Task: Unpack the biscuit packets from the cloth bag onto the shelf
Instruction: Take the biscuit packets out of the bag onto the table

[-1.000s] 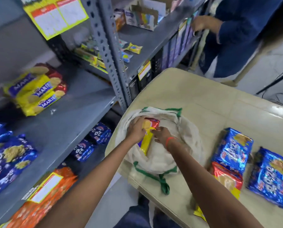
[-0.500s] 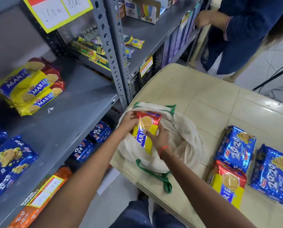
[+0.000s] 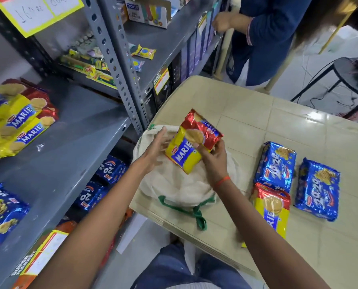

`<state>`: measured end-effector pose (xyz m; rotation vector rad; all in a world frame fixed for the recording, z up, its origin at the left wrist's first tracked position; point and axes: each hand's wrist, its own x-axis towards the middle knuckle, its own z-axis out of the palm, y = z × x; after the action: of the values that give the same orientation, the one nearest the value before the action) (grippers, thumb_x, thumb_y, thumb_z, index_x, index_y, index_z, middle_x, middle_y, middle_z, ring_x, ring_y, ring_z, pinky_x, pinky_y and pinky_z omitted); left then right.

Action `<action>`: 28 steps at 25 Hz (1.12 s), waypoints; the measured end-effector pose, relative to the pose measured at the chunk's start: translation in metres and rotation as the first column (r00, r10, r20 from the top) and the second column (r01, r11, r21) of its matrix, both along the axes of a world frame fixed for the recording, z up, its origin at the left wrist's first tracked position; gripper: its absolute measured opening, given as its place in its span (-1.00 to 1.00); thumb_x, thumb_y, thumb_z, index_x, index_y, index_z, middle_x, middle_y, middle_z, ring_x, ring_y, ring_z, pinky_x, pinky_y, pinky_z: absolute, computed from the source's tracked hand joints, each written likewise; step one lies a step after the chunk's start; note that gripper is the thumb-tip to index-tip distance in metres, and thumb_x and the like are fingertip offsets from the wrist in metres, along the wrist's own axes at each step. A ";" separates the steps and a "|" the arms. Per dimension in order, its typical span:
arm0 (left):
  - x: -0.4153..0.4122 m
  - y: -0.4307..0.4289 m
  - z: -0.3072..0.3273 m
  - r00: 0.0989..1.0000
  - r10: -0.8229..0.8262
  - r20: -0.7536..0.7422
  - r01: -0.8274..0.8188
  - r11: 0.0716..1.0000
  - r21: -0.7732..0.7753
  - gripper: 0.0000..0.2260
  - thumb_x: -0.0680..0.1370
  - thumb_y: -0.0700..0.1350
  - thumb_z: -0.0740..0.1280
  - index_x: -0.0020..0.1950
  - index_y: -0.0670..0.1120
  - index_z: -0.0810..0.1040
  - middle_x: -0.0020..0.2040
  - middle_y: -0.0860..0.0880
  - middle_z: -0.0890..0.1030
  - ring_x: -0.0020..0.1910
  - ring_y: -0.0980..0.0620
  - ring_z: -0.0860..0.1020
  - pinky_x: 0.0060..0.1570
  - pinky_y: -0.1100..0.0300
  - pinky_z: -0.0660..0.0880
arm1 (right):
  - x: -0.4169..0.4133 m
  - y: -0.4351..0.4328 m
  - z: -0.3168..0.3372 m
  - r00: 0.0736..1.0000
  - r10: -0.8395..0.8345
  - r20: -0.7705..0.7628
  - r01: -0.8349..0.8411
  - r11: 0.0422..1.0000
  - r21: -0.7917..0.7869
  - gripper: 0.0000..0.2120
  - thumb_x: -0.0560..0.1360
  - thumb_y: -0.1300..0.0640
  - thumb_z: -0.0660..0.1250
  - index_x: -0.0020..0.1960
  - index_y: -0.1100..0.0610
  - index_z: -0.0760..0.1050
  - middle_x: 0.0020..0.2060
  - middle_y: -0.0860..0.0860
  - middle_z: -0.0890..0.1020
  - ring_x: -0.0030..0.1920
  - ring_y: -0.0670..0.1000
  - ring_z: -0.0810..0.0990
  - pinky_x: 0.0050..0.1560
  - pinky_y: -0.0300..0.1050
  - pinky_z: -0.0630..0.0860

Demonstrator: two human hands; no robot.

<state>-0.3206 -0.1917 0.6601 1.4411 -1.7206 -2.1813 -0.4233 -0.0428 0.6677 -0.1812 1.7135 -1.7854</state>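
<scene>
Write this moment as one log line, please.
right hand: holds Marie packet above cloth bag | left hand: open beside | shelf: not reached

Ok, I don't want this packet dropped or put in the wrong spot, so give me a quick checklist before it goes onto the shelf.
1. Marie packet clear of the cloth bag: ok, it is lifted above the opening.
2. Hold: ok for the right hand, whose fingers wrap the packet's near edge; the left hand is open at its side, contact cannot tell.
3. Matching stack: ok, Marie packets on the shelf lie far left.
4. Free room on the grey shelf: ok, bare surface beside that stack.
5. Path leftward: ok, only the shelf post stands near.
6. More packets left in the bag: cannot tell.
</scene>
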 end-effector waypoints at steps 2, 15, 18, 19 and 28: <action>-0.016 0.022 0.019 0.991 -0.093 -0.098 0.081 0.990 -0.120 -0.72 0.50 0.29 0.16 -0.06 0.26 0.63 0.02 0.17 0.70 -0.15 0.31 0.64 -0.16 0.22 0.49 | -0.021 0.020 0.014 0.998 -0.052 0.039 0.053 0.998 -0.033 -0.57 0.43 0.27 0.43 0.24 0.21 0.39 0.16 0.25 0.58 0.07 0.15 0.59 0.11 0.20 0.55; -0.127 0.331 -0.013 0.841 -0.542 0.009 0.539 0.834 -0.117 -0.73 0.54 -0.01 0.31 0.18 -0.13 0.53 -0.09 -0.03 0.67 -0.21 0.07 0.60 -0.31 0.26 0.48 | -0.089 0.325 -0.020 0.955 -0.290 0.060 0.257 0.914 0.315 -0.74 0.53 0.12 0.31 0.14 0.27 0.50 0.08 0.26 0.65 0.02 0.23 0.65 0.16 0.17 0.57; -0.134 0.388 -0.035 0.783 -0.613 0.108 0.622 0.761 -0.183 -0.67 0.57 -0.12 0.27 0.32 -0.15 0.44 0.22 -0.16 0.59 0.11 -0.07 0.59 -0.03 0.14 0.54 | -0.092 0.377 -0.045 0.960 -0.278 0.023 0.242 0.872 0.425 -0.79 0.54 0.16 0.30 0.09 0.29 0.48 0.08 0.28 0.65 -0.02 0.19 0.65 0.12 0.12 0.56; -0.135 0.401 -0.040 0.770 -0.624 0.132 0.638 0.745 -0.195 -0.64 0.58 -0.17 0.25 0.37 -0.18 0.39 0.28 -0.19 0.55 0.20 -0.12 0.55 0.13 0.08 0.51 | -0.092 0.387 -0.052 0.965 -0.261 0.021 0.223 0.863 0.453 -0.77 0.54 0.19 0.29 0.13 0.32 0.48 0.10 0.29 0.63 0.00 0.20 0.64 0.14 0.12 0.56; -0.134 0.418 -0.047 0.833 -0.515 0.202 0.553 0.754 -0.355 -0.67 0.56 -0.19 0.24 0.32 -0.13 0.43 0.28 -0.13 0.56 0.22 -0.09 0.54 0.04 0.18 0.47 | -0.094 0.384 -0.060 0.971 -0.116 -0.209 0.223 0.749 0.624 -0.61 0.51 0.11 0.32 0.26 0.28 0.40 0.22 0.23 0.54 0.22 0.20 0.54 0.27 0.15 0.48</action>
<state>-0.4549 0.2259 0.6134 1.0412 -2.6933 -1.7797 -0.5169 0.3412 0.6075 0.1462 2.4253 -1.2076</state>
